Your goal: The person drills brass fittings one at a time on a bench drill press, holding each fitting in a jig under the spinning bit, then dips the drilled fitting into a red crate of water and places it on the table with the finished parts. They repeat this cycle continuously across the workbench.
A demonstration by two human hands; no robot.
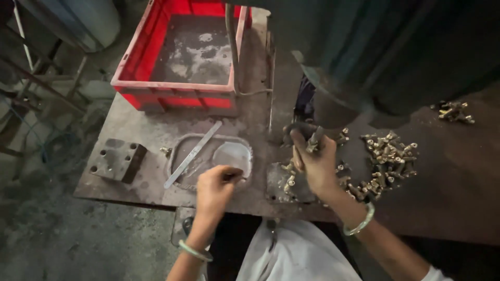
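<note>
The person sits at a grimy metal bench (156, 130) under the dark bulk of a machine (375, 52). The right hand (315, 161) is raised near the machine's lower end, fingers pinched shut on a small brass fitting (314, 141) held just below the dark tooling there. The left hand (216, 187) rests lower and well apart from the right, its fingertips closed on something small at the edge of a shallow metal tray (179, 143); what it grips is too small to make out. A flat metal strip (192, 153) lies slantwise across that tray.

A loose heap of brass fittings (388, 156) is spread on the bench to the right of the right hand, with a few more scattered just beneath it and a small cluster (454, 112) farther off. At the back stands a red plastic crate (177, 91), and a drilled steel block (117, 160) sits near the bench's left edge. Both wrists wear pale bangles.
</note>
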